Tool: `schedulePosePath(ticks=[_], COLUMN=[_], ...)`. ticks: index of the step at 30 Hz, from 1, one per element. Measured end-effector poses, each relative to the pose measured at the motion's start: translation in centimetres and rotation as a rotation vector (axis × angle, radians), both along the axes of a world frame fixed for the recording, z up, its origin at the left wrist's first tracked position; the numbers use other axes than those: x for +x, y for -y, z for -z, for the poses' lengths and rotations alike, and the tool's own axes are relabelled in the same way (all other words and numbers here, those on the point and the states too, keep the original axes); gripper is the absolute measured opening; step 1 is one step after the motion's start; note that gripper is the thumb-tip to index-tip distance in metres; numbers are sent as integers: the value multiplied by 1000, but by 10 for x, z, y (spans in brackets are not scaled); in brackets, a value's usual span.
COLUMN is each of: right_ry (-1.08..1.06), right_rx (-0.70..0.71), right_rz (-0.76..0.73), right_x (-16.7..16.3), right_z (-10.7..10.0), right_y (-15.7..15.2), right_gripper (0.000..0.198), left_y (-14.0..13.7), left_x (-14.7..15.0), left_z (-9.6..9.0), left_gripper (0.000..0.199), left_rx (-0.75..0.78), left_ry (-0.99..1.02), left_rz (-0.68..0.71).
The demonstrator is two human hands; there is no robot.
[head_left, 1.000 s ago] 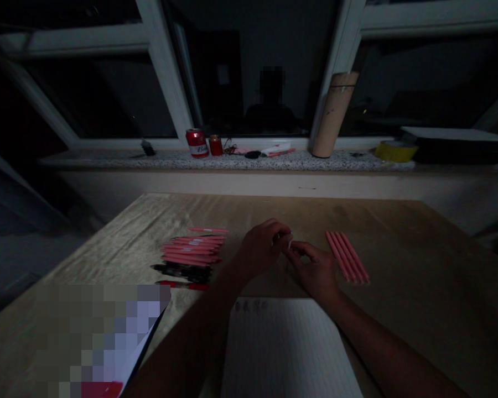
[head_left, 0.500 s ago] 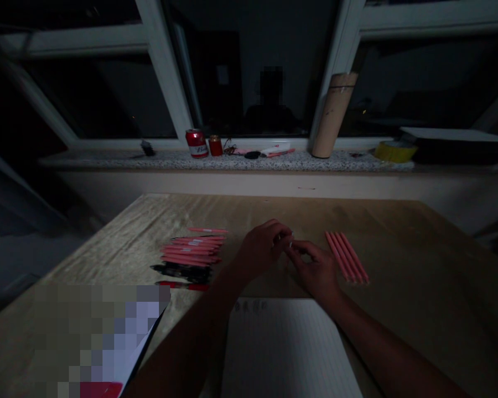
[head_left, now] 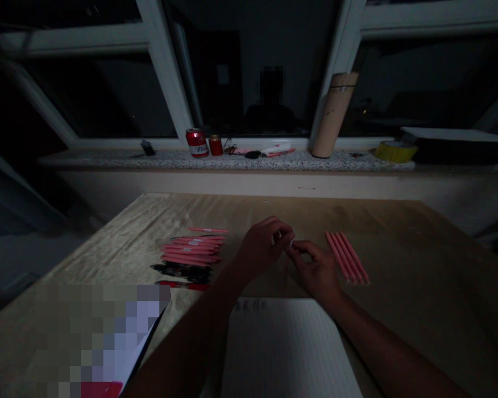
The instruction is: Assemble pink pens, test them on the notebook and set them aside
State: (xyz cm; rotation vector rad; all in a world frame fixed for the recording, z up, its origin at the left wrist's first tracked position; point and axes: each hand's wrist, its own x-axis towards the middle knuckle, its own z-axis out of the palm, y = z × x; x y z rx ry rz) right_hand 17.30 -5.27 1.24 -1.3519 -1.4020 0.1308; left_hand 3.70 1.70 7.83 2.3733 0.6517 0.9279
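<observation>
My left hand and my right hand meet above the middle of the table, fingertips pinched together. Between them shows a small whitish piece, too small and dim to name; the fingers cover most of it. Just right of my right hand lies a neat row of several pink pens, side by side. Left of my left hand is a pile of pink pens, with a single pink pen behind it. Black pens and a red pen lie in front of the pile.
A lined notebook lies open below my hands on the table. At front left is a blurred-out sheet or screen. On the windowsill stand a red can, a small red jar, a tall cardboard tube and yellow tape.
The left fingertips have shifted slightly around the small whitish piece, and less of it shows. Both hands stay in the same place, and the pens have not moved.
</observation>
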Motion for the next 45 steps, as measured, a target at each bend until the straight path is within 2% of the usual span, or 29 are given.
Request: schedulePosePath(ticks=[12, 17, 19, 25, 29, 37, 45], right_ry=[-26, -47, -51, -51, -52, -51, -37], right_rx=[4, 4, -4, -10, -25, -36, -28], right_rz=[16, 22, 7, -3, 3, 4, -10], right_x=[0, -1, -2, -1, 0, 2, 2], right_z=[4, 3, 2, 0, 1, 8, 6], right_y=[-2, -1, -1, 0, 0, -2, -2], right_gripper=[14, 16, 16, 15, 16, 16, 16], left_y=[2, -9, -17, -36, -38, -36, -38], left_x=[-1, -7, -12, -25, -28, -26, -25], left_z=[-7, -4, 0, 19, 32, 40, 47], left_gripper=[23, 26, 27, 23, 23, 29, 31], left_rx=[-104, -134, -154, -67, -55, -67, -20], left_ry=[139, 152, 80, -476, -698, -829, -841], left_rz=[-31, -128, -208, -370, -452, -569, -562])
